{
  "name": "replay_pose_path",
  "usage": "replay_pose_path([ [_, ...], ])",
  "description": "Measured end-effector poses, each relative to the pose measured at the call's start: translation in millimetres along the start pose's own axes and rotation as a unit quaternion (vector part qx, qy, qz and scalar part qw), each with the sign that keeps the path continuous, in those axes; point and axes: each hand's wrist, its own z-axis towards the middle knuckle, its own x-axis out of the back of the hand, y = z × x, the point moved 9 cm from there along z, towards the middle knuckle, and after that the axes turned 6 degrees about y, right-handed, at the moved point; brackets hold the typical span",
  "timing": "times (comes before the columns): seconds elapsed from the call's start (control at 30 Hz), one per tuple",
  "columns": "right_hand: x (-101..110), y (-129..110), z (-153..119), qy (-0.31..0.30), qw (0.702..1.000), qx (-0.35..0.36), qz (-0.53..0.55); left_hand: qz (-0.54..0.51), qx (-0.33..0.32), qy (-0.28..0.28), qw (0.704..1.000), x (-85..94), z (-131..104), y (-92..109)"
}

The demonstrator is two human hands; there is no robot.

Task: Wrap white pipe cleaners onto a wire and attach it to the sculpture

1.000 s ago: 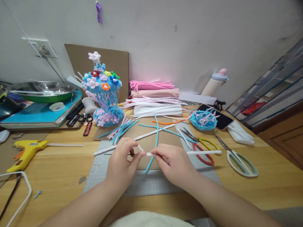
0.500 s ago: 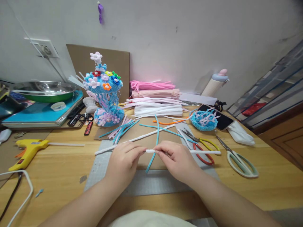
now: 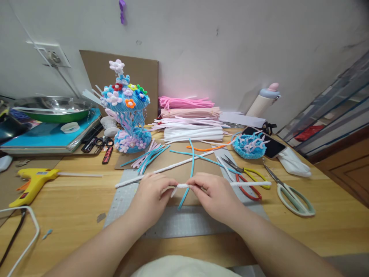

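Both hands pinch a white pipe cleaner held level over the cardboard. My left hand is closed on it left of centre, with a short white end sticking out below its fingertips. Closed a little to the right is my right hand, its thumb and finger on the same white length. A small white stretch shows between the two pinches. Under the hands lies a blue pipe cleaner, crossed by another white pipe cleaner. What the curled fingers cover is hidden.
Two pairs of scissors, red-and-yellow and pale green, lie at right. A yellow glue gun rests at left. Behind stand a flowered pipe-cleaner ornament, pipe-cleaner bundles and a blue fuzzy piece.
A short white end now shows below my left fingertips. The hands keep their pinches in nearly the same place, and the view has shifted slightly.
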Motion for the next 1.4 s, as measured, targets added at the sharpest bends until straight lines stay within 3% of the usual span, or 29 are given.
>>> replay_pose_path([
  [0.2, 0, 2, 1, 0.000, 1.000, -0.013, 0.012, 0.011, -0.032, 0.010, 0.999, 3.6, 1, 9],
  [0.43, 0, -5, -3, 0.007, 1.000, 0.021, -0.004, -0.017, 0.032, 0.012, 0.999, 0.8, -3, 2],
  [0.53, 0, -5, -4, 0.009, 1.000, 0.017, -0.005, -0.047, 0.099, 0.072, 0.991, 7.1, -7, -9],
  [0.6, 0, -4, -4, 0.004, 1.000, 0.006, 0.004, -0.055, 0.111, 0.135, 0.983, 15.9, -11, -11],
  [0.73, -2, 0, -1, -0.009, 0.999, -0.017, 0.035, -0.009, -0.022, 0.171, 0.985, 23.1, -13, 9],
  [0.83, -3, 3, 0, -0.014, 0.997, -0.034, 0.062, 0.038, -0.075, 0.179, 0.980, 25.5, -15, 15],
  [1.03, -6, 11, 0, -0.028, 0.988, -0.066, 0.134, 0.091, -0.139, 0.142, 0.976, 23.4, -10, 25],
  [1.2, -3, 12, 1, -0.012, 0.992, -0.062, 0.114, 0.068, -0.138, 0.101, 0.983, 20.5, -4, 26],
  [1.4, 0, 7, 0, 0.005, 0.998, -0.037, 0.058, 0.004, -0.045, 0.079, 0.996, 15.2, -3, 10],
])
